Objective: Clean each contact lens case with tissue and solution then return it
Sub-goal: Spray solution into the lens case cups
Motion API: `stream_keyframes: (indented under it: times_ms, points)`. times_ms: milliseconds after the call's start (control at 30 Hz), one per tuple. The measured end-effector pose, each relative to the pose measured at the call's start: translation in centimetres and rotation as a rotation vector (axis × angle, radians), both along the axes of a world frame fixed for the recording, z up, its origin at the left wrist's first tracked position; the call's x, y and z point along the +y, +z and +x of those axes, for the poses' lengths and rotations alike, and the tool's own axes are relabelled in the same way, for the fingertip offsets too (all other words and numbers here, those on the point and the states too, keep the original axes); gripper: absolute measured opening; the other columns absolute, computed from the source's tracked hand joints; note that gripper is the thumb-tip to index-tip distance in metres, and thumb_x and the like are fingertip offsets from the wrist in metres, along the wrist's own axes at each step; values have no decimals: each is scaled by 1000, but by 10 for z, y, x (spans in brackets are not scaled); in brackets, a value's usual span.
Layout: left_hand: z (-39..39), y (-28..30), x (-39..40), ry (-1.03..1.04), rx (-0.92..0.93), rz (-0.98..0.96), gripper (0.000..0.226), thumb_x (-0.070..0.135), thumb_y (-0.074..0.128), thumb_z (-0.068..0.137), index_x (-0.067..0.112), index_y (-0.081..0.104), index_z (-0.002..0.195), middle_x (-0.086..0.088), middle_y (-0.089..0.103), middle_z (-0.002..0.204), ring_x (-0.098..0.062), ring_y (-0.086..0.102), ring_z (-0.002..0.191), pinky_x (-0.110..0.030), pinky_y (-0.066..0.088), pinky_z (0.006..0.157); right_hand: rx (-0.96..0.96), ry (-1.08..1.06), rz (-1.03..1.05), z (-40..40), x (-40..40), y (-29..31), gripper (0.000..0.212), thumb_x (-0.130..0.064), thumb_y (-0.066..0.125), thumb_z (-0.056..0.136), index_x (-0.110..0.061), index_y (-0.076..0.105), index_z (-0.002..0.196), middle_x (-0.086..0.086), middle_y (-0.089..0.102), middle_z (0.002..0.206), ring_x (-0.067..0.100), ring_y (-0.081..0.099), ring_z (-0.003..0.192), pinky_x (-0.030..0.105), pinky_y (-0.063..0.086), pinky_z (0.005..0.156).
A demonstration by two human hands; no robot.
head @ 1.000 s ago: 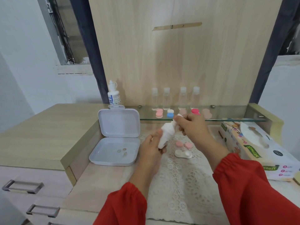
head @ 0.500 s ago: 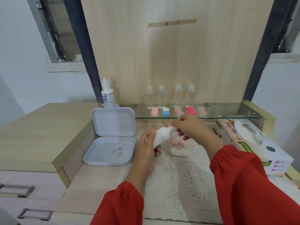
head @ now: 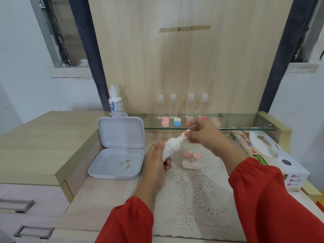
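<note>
Fingers of the left hand [head: 157, 156] are gripping the solution bottle [head: 171, 148]; the right hand [head: 201, 133] is pinching its cap [head: 186, 133].

Home bedroom, wooden dresser [head: 43, 137], lace mat [head: 192, 199]

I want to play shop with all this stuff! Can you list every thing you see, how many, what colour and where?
solution bottle: 1, white, held in both hands
lens case base: 1, cream, on lace mat
caps: 2, pink, on mat behind the base
lace mat: 1, cream, on counter
plastic box: 1, pale lilac, open, left of mat
eye-drop bottle: 1, white, behind box
clear bottles: 4, on glass shelf
lens cases: several, pink, blue-white, on shelf
tissue box: 1, white, right
left hand: grips bottle body
right hand: pinches bottle tip
</note>
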State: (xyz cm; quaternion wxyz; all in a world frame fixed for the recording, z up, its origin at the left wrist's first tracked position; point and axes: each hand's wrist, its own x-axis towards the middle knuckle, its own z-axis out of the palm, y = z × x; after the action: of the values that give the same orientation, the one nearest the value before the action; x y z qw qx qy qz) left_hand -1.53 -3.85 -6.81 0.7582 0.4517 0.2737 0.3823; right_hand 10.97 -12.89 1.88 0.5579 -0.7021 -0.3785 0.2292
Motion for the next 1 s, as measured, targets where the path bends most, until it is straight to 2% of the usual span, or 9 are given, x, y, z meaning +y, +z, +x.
stream_keyframes:
  times_ms: [100, 200, 333, 467, 567, 733, 833, 900, 1000]
  points:
    - [-1, 0, 2, 30, -30, -44, 17, 29, 49, 97, 17, 58, 107, -9, 54, 81, -11, 43, 48, -21, 33, 42, 86, -70, 166, 1, 2, -3, 28, 11, 60, 85, -15, 57, 98, 3, 56, 90, 21, 58, 88, 39, 53, 88]
    - [-1, -2, 5, 80, -73, -89, 20, 29, 48, 98, 14, 56, 108, -9, 53, 78, -11, 43, 48, -22, 32, 42, 112, -198, 154, 6, 8, -16, 31, 8, 65, 82, -12, 53, 103, 3, 54, 87, 20, 57, 80, 42, 53, 86]
    - [-2, -2, 9, 97, -160, -179, 20, 29, 46, 98, 12, 53, 104, -9, 53, 71, -11, 41, 46, -21, 31, 40, -108, -197, -60, 1, 18, -45, 44, -2, 77, 75, -15, 51, 108, -1, 56, 83, 13, 55, 71, 27, 48, 59]
    - [-4, -2, 12, 99, -206, -225, 25, 33, 46, 98, 10, 55, 106, -8, 55, 69, -10, 40, 45, -20, 31, 40, -316, -102, -210, -9, 33, -68, 50, 1, 70, 75, -29, 46, 107, -7, 61, 92, 16, 58, 81, 32, 51, 67]
    - [-4, -1, 11, 93, -199, -235, 26, 33, 47, 98, 10, 55, 106, -8, 54, 69, -10, 40, 46, -19, 30, 40, -329, -97, -211, -11, 36, -74, 45, 3, 64, 77, -29, 46, 105, -8, 60, 95, 16, 57, 84, 31, 49, 63]
    - [-5, 0, 11, 97, -201, -245, 28, 34, 49, 98, 9, 55, 109, -9, 55, 71, -11, 40, 47, -20, 31, 40, -340, -41, -222, -1, 34, -69, 46, -1, 72, 75, -27, 52, 107, -7, 66, 101, 13, 55, 86, 34, 49, 80]
    - [-5, 1, 10, 97, -199, -262, 27, 33, 49, 97, 9, 54, 109, -9, 55, 71, -11, 40, 47, -20, 31, 40, -311, -6, -217, 3, 27, -66, 53, -10, 77, 76, -29, 53, 119, -9, 63, 108, 10, 53, 92, 31, 47, 85]
    - [-6, 2, 9, 84, -202, -265, 26, 32, 50, 97, 10, 54, 109, -9, 55, 73, -11, 40, 47, -20, 31, 40, -275, -69, -143, 6, 18, -62, 44, -16, 74, 81, -28, 55, 119, -9, 61, 102, 8, 54, 85, 30, 49, 78]
    - [-7, 3, 7, 79, -239, -267, 16, 29, 55, 94, 16, 53, 104, -5, 55, 77, -10, 38, 45, -20, 30, 39, -214, -154, -103, 9, -9, -58, 19, -23, 73, 83, -24, 61, 98, -5, 58, 80, 9, 55, 67, 21, 45, 61]
